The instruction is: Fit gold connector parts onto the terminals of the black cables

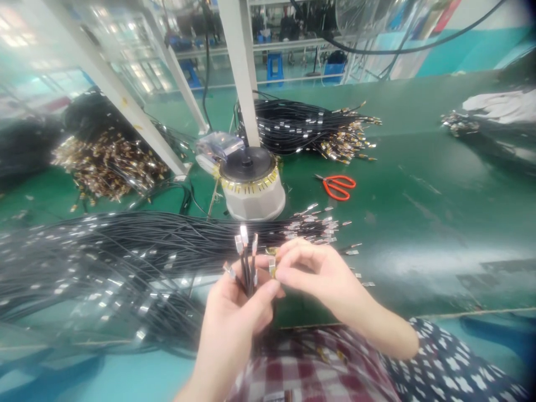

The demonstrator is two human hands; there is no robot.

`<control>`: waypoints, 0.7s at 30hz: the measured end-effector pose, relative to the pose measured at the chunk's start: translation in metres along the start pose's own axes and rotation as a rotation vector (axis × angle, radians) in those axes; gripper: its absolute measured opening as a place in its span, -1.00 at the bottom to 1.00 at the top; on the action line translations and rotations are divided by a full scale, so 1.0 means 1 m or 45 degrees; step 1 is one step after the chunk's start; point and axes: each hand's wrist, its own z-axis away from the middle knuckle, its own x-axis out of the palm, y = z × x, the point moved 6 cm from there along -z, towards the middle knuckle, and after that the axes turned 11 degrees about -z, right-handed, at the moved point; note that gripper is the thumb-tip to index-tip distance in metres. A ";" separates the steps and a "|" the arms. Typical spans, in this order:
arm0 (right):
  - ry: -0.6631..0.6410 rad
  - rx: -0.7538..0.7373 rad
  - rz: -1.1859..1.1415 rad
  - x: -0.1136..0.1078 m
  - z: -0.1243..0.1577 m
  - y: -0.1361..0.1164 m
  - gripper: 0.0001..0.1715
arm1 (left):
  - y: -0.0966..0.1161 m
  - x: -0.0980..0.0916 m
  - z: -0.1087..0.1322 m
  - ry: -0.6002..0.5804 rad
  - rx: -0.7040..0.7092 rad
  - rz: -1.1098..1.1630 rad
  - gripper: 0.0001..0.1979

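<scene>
Several black cables (247, 268) with silver metal connectors stand up out of my left hand (238, 312), whose fingers are wrapped around them. My right hand (310, 268) pinches a small piece of yellow tape (273, 273) at one silver connector (272, 264), close to my left fingertips. The thumbs of both hands nearly meet there. Just behind my hands lies a long bundle of black cables (159, 237), its silver connector ends pointing right. A round white tape dispenser (253, 198) with a black top and yellow strips around its rim stands beyond that bundle.
Red-handled scissors (340, 187) lie right of the dispenser on the green table (414, 206). Another cable bundle (293, 125) is behind, and a heap of cables (113, 162) is at left. White posts (238, 61) rise from the table. A further bundle (494, 123) lies far right.
</scene>
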 end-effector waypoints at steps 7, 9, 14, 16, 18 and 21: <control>-0.008 -0.015 0.002 0.003 0.001 0.000 -0.88 | 0.000 0.000 0.001 -0.011 -0.006 0.008 -0.73; 0.017 -0.020 -0.007 0.004 0.002 -0.001 -0.86 | 0.000 0.001 0.001 -0.010 0.003 0.014 -0.74; 0.003 0.037 -0.159 0.011 0.004 0.002 -0.80 | -0.001 0.002 -0.002 0.011 0.042 0.016 -0.77; -0.014 0.047 -0.187 0.012 0.005 0.004 -0.78 | -0.001 0.002 -0.004 0.015 0.046 0.008 -0.78; -0.008 0.037 -0.179 0.012 0.005 0.005 -0.76 | 0.000 0.001 -0.005 0.031 0.048 0.008 -0.79; 0.004 0.020 -0.152 0.012 0.003 0.005 -0.73 | 0.003 0.000 -0.006 0.036 0.055 0.009 -0.82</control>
